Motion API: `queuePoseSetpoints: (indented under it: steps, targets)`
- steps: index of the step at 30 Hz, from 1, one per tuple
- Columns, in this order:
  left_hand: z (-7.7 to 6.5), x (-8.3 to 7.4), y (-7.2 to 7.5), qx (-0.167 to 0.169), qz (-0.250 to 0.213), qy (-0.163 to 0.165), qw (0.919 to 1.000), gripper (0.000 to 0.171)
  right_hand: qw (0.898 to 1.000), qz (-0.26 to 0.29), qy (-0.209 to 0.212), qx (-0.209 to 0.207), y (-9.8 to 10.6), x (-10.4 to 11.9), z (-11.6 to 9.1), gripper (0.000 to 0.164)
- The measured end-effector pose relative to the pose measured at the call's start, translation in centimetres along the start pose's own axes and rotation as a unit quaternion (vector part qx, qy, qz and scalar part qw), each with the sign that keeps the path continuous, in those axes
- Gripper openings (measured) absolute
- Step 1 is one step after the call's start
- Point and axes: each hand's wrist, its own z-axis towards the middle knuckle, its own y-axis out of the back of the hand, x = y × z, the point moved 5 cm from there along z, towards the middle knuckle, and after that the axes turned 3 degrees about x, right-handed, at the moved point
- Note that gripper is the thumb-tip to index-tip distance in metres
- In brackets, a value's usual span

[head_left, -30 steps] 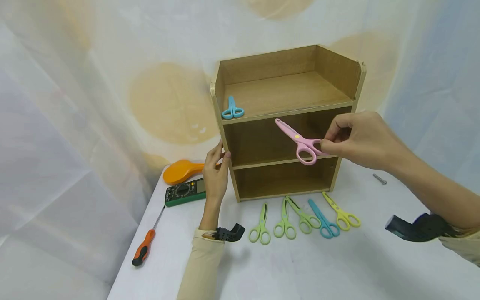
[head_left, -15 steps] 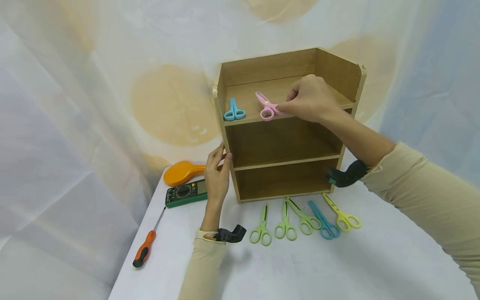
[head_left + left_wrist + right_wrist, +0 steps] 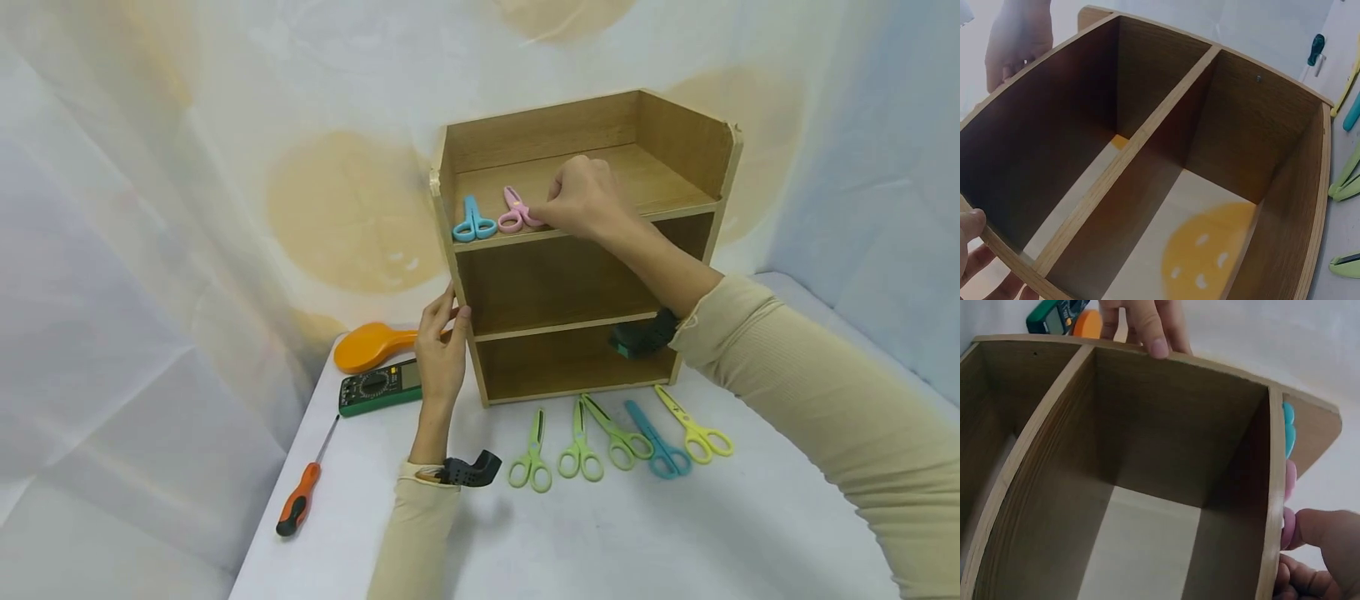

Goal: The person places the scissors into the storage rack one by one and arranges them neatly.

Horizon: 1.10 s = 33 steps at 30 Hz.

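A small wooden shelf [image 3: 573, 327] stands at the back of the table. My right hand [image 3: 585, 193] pinches one handle loop of the pink scissors [image 3: 514, 212] at the front of its top tier. In the right wrist view the thumb meets the pink loop [image 3: 1288, 526] at the board's edge. Blue scissors [image 3: 472, 223] lie just left of them, handles toward me. My left hand [image 3: 441, 346] rests against the shelf's left side, fingers extended along the outside, thumb [image 3: 972, 222] touching the front edge of the side panel.
In front of the shelf lie several scissors: green [image 3: 531, 462], teal [image 3: 662, 446] and yellow [image 3: 697, 433]. At left are an orange paddle-shaped object [image 3: 367, 346], a green multimeter [image 3: 378, 387] and a screwdriver [image 3: 302, 496]. Raised walls flank the shelf's top tier.
My right hand has carried the pink scissors from in front of the shelf up and left onto the top tier, beside the blue pair. My left hand stays at the shelf's side.
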Motion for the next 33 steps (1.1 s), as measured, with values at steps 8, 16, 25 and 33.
queuePoseSetpoints:
  steps: [8, 16, 25, 33]
  targets:
    - [0.4, 0.0, 0.1, -0.003, 0.010, -0.003, 0.9999, 0.045, 0.997, -0.039, 0.073, -0.006, 0.8, 0.6, -1.8, 0.037]
    - [0.2, 0.1, 0.2, -0.005, -0.006, 0.009, 0.9999, 0.044, 0.989, -0.027, 0.140, -0.044, 1.9, 0.2, -5.2, 0.020]
    - [0.0, -3.6, 0.8, -0.005, -0.002, 0.006, 1.0000, 0.044, 0.971, -0.032, 0.230, -0.050, 1.9, -1.6, -11.6, 0.006]
    - [-0.1, -4.3, 1.2, -0.002, -0.005, 0.012, 0.9999, 0.044, 0.965, -0.036, 0.257, -0.032, -0.3, -5.4, -16.8, 0.015]
